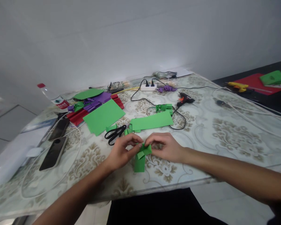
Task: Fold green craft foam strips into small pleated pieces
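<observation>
Between my two hands is a small folded piece of green paper (140, 164), its lower strip hanging toward the table's front edge. My left hand (125, 150) pinches its upper left side between thumb and fingers. From the other side, my right hand (165, 147) has its fingers closed on the upper right part, where short flaps stick out. Just beyond my left hand lie black-handled scissors (114, 133), their blades partly covered by green scraps. A long green paper strip (152, 121) rests behind my hands.
Green sheets (104, 117) lie over red and purple paper at the left. A hot glue gun (184, 98) and a power strip (148, 87) with cords stand farther back. Two phones, one a dark phone (53, 153), and a bottle (55, 97) are at left. A yellow glue gun (237, 86) lies far right.
</observation>
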`<action>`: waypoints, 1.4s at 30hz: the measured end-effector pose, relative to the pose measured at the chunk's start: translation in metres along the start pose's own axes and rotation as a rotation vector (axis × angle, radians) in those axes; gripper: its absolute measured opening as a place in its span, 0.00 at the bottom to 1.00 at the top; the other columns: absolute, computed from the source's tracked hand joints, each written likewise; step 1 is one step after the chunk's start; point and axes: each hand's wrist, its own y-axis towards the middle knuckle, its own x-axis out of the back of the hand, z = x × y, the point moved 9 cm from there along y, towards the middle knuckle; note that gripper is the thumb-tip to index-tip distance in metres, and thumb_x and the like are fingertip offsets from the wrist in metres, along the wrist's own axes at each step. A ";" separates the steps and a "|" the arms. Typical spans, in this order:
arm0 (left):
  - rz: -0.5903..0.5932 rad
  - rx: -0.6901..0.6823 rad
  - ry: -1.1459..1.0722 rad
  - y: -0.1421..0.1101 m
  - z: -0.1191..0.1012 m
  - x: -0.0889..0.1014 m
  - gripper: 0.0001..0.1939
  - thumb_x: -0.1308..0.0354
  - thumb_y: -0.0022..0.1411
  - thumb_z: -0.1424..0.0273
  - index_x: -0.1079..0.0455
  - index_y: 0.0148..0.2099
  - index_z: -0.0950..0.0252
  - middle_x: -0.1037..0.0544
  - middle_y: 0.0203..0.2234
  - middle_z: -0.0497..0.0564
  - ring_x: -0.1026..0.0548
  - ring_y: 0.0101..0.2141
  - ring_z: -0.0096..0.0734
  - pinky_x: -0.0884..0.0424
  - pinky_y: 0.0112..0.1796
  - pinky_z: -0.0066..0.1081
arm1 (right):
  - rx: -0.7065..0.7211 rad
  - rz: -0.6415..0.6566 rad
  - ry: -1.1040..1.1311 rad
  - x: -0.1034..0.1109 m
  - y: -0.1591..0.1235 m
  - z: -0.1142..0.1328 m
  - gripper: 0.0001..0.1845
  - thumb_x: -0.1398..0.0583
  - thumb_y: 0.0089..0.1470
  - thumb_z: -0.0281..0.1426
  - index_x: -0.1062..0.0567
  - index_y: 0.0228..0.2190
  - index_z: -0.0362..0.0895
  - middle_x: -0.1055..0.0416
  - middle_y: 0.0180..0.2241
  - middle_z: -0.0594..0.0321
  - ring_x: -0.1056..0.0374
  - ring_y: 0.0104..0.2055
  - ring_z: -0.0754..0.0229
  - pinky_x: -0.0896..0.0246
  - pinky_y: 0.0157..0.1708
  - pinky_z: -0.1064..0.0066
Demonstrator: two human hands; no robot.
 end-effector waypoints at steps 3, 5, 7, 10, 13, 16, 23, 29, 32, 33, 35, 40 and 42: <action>0.027 0.043 0.019 0.002 0.004 -0.002 0.07 0.40 0.66 0.67 0.26 0.41 0.66 0.23 0.30 0.49 0.27 0.30 0.25 0.32 0.32 0.24 | 0.008 -0.012 -0.011 0.001 0.000 0.001 0.05 0.34 0.53 0.29 0.21 0.33 0.41 0.22 0.31 0.58 0.27 0.29 0.64 0.30 0.32 0.75; 0.037 0.042 0.034 0.003 0.004 -0.003 0.07 0.40 0.66 0.67 0.25 0.40 0.66 0.23 0.29 0.48 0.27 0.29 0.25 0.33 0.31 0.23 | 0.014 -0.015 -0.023 0.001 0.000 0.001 0.04 0.34 0.53 0.28 0.21 0.33 0.41 0.22 0.31 0.58 0.28 0.29 0.64 0.31 0.32 0.75; 0.037 0.032 0.042 0.003 0.003 -0.004 0.07 0.40 0.66 0.67 0.25 0.39 0.66 0.23 0.29 0.48 0.27 0.29 0.25 0.33 0.31 0.23 | 0.022 -0.016 -0.034 0.001 0.001 0.002 0.04 0.35 0.53 0.28 0.21 0.33 0.41 0.22 0.31 0.58 0.28 0.29 0.64 0.31 0.31 0.75; 0.016 0.027 0.042 0.002 0.003 -0.002 0.07 0.40 0.66 0.67 0.26 0.39 0.66 0.24 0.28 0.47 0.27 0.29 0.24 0.33 0.31 0.23 | 0.031 -0.019 -0.043 0.002 0.000 0.003 0.04 0.35 0.53 0.26 0.21 0.34 0.41 0.22 0.32 0.58 0.28 0.29 0.64 0.31 0.32 0.75; -0.020 0.032 0.025 0.000 0.003 0.000 0.07 0.40 0.66 0.67 0.25 0.39 0.66 0.23 0.27 0.47 0.27 0.28 0.23 0.32 0.31 0.22 | 0.032 -0.029 -0.047 0.003 0.000 0.002 0.06 0.36 0.52 0.23 0.21 0.34 0.42 0.22 0.32 0.59 0.28 0.29 0.64 0.31 0.32 0.75; -0.053 0.023 0.010 0.000 0.003 0.000 0.06 0.40 0.65 0.68 0.26 0.39 0.66 0.23 0.27 0.47 0.26 0.28 0.23 0.32 0.31 0.22 | 0.023 -0.037 -0.048 0.003 0.000 0.001 0.07 0.37 0.51 0.22 0.22 0.34 0.42 0.22 0.33 0.60 0.27 0.30 0.63 0.30 0.33 0.74; -0.074 -0.042 0.019 0.001 0.003 0.000 0.07 0.40 0.65 0.69 0.22 0.42 0.64 0.19 0.31 0.50 0.23 0.31 0.27 0.28 0.33 0.23 | -0.018 -0.060 -0.026 0.004 0.000 -0.001 0.04 0.36 0.54 0.28 0.21 0.34 0.42 0.22 0.32 0.59 0.27 0.29 0.63 0.30 0.32 0.73; -0.053 -0.073 0.107 0.001 -0.004 0.002 0.07 0.39 0.65 0.69 0.21 0.42 0.65 0.18 0.32 0.53 0.21 0.31 0.30 0.27 0.34 0.26 | -0.068 -0.074 0.014 0.003 0.000 -0.006 0.04 0.35 0.53 0.28 0.21 0.33 0.42 0.21 0.31 0.59 0.25 0.30 0.62 0.29 0.32 0.73; -0.048 -0.106 0.126 0.001 -0.008 0.002 0.07 0.39 0.65 0.69 0.21 0.42 0.65 0.17 0.31 0.52 0.21 0.31 0.30 0.27 0.33 0.26 | -0.088 -0.075 0.053 0.003 0.000 -0.008 0.03 0.35 0.53 0.28 0.21 0.33 0.42 0.22 0.30 0.59 0.25 0.30 0.62 0.28 0.32 0.73; -0.045 -0.109 0.124 0.001 -0.008 0.002 0.07 0.39 0.65 0.69 0.21 0.42 0.65 0.17 0.31 0.53 0.21 0.31 0.30 0.27 0.33 0.25 | -0.089 -0.074 0.059 0.003 0.000 -0.008 0.03 0.35 0.53 0.28 0.21 0.33 0.42 0.22 0.31 0.59 0.25 0.30 0.62 0.28 0.33 0.73; -0.048 -0.102 0.124 0.000 -0.006 0.001 0.07 0.39 0.65 0.69 0.21 0.41 0.65 0.17 0.32 0.53 0.20 0.32 0.31 0.26 0.34 0.26 | -0.077 -0.065 0.057 0.003 0.001 -0.007 0.04 0.36 0.52 0.26 0.21 0.33 0.42 0.21 0.31 0.59 0.25 0.30 0.62 0.28 0.33 0.73; -0.091 -0.097 0.145 -0.003 -0.004 0.003 0.07 0.38 0.64 0.68 0.21 0.41 0.64 0.16 0.33 0.52 0.20 0.33 0.31 0.26 0.35 0.26 | -0.042 -0.026 0.053 0.003 0.002 -0.002 0.08 0.36 0.50 0.22 0.21 0.34 0.41 0.21 0.33 0.59 0.25 0.32 0.63 0.28 0.35 0.74; -0.104 -0.108 0.158 -0.003 -0.006 0.004 0.07 0.38 0.65 0.68 0.21 0.41 0.64 0.16 0.33 0.52 0.20 0.33 0.31 0.27 0.35 0.26 | -0.028 -0.022 0.046 0.003 0.002 -0.001 0.08 0.36 0.50 0.22 0.22 0.34 0.42 0.21 0.33 0.59 0.26 0.31 0.63 0.28 0.34 0.74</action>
